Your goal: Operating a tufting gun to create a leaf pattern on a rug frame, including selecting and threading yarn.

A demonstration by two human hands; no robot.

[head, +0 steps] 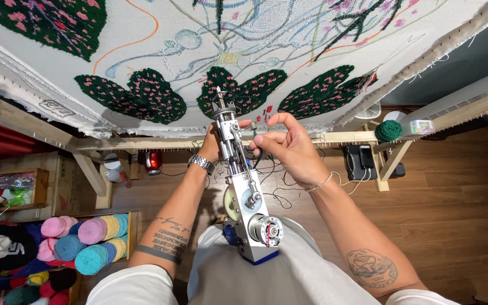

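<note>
Below stretched white cloth [142,51] with fuzzy green patches, both hands [213,144] [286,144] grip a metal tufting gun [244,186].

Cloth: we are seeing a white tufting cloth [142,51] stretching across a wooden frame [142,142], carrying dark green patches with pink flecks [148,93].
Yarn: pink, blue and yellow yarn cones [86,240] are lying packed in a wooden rack at lower left; a green yarn ball [388,130] is sitting on the frame at right.
Floor: a wooden floor [453,197] is showing below, with a black box [358,161] resting near the frame's leg.
Fan: a white fan [371,110] is standing behind the frame.
</note>
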